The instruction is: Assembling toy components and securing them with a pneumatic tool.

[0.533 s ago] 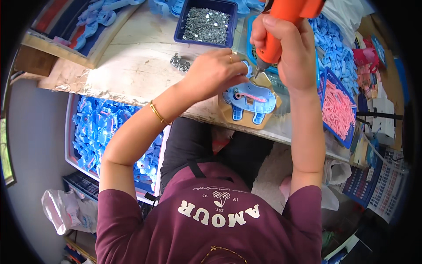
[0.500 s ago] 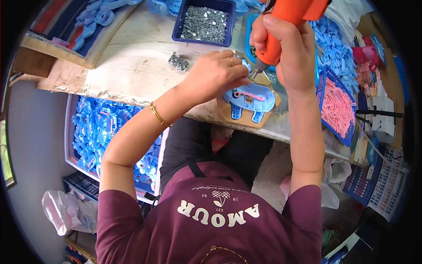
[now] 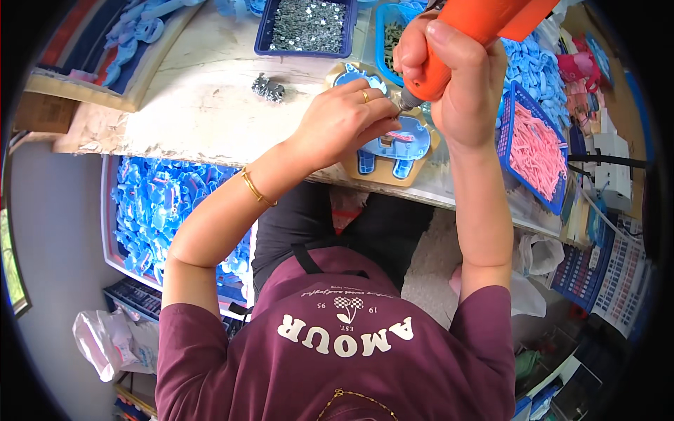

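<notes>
My right hand [image 3: 467,88] is wrapped round an orange power screwdriver [image 3: 484,21], its bit slanting down to the fingertips of my left hand. My left hand [image 3: 347,119] reaches over a light-blue plastic toy half-shell [image 3: 414,144], fingers closed at the bit's tip; what they pinch is too small or hidden to make out. The shell lies open side up in a tan jig board [image 3: 351,167] near the table's front edge. A thin pink piece shows inside it. My left hand covers the shell's middle.
A dark blue tray of screws [image 3: 352,28] and a small screw pile [image 3: 267,88] lie beyond my left hand. A teal basket [image 3: 381,49] stands behind the screwdriver. On the right are a blue basket [image 3: 502,144] of pink strips and heaped blue parts [image 3: 537,77]. A crate of blue parts [image 3: 165,210] sits lower left.
The screwdriver has come down and left, its bit now at my left fingertips. The whole view has shifted slightly, so the table things sit higher and further left.
</notes>
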Tool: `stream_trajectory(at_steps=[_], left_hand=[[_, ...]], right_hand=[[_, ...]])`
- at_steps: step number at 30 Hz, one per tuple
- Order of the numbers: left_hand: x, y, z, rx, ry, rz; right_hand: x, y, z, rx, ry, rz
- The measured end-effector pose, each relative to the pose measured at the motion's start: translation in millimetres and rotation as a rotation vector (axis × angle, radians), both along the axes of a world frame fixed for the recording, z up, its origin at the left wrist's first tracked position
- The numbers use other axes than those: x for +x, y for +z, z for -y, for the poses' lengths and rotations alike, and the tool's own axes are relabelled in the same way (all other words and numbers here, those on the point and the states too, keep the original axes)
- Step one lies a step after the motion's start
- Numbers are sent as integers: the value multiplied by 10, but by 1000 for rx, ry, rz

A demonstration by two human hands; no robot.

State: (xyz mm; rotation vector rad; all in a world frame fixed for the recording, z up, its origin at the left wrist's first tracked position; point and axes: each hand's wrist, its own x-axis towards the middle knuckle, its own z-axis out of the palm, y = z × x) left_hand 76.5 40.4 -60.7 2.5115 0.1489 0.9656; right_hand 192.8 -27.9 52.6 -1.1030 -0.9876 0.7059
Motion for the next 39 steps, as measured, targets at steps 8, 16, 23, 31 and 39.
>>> stream_trajectory(at_steps=[8, 16, 23, 31, 39], left_hand=[[-26, 57, 114, -102, -41, -70], [-29, 14, 200, 71, 18, -117], [-12, -169, 249, 183, 18, -171], [-9, -192, 252, 174, 26, -177], [-5, -206, 260, 170, 25, -181]], right_hand=[[34, -25, 65, 23, 69, -83], [322, -450, 207, 60, -4, 93], [400, -645, 172, 74, -2, 31], [386, -667, 194, 51, -35, 28], [364, -707, 203, 102, -52, 18]])
